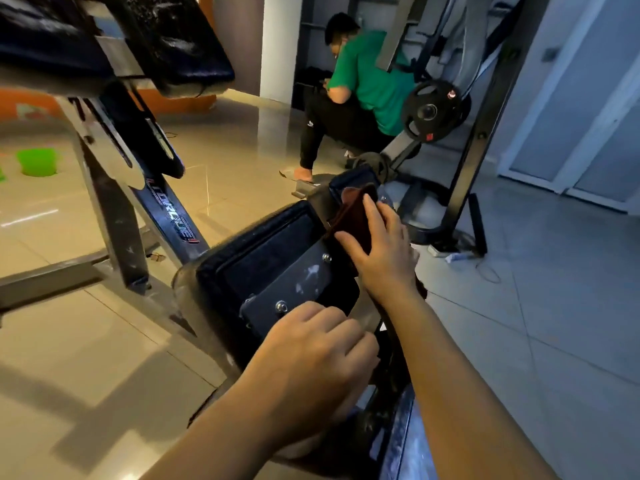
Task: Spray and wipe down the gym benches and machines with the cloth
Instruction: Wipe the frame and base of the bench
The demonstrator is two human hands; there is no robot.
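A black padded seat (263,258) seen from its underside fills the centre, with a grey metal mounting plate (294,289) bolted to it. My right hand (384,251) presses a dark red-brown cloth (353,216) against the far end of the pad, next to the steel frame. My left hand (311,362) rests curled on the near edge of the plate and grips that edge of the seat. A glimpse of clear plastic (386,199) shows behind the right hand; I cannot tell if it is the spray bottle.
A black back pad (166,39) hangs at upper left on a grey steel frame (114,216). A person in a green shirt (367,81) crouches by a plate-loaded machine (433,109). A green bucket (36,161) stands on the tiled floor at left. Cables lie at right (485,268).
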